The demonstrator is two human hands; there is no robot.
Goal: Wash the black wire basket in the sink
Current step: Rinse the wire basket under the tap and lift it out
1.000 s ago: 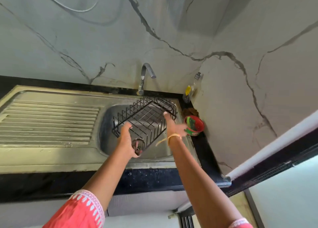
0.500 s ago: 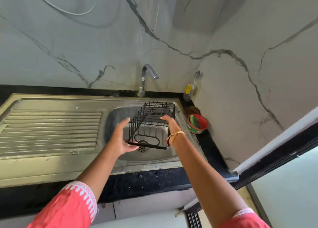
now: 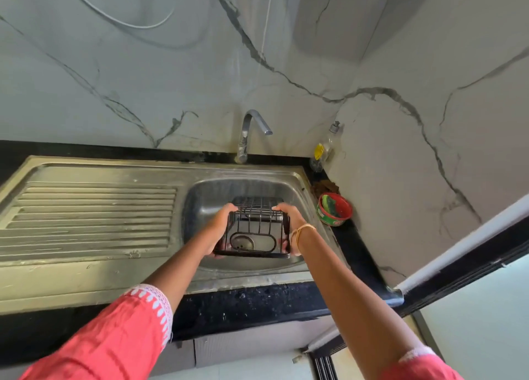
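The black wire basket hangs over the steel sink bowl, turned so one end faces me, and the drain shows through its wires. My left hand grips its left side, thumb on the top edge. My right hand, with a gold bangle on the wrist, grips its right side. The tap stands behind the bowl, and no water runs from it.
A ribbed steel draining board lies left of the bowl. On the black counter at the right stand a red tub with a green scrubber, a brown scrub pad and a clear soap bottle. Marble walls close the corner.
The basket has turned from a tilted, flat pose to end-on toward me and come lower and nearer in the bowl. Both hands have moved onto its two sides.
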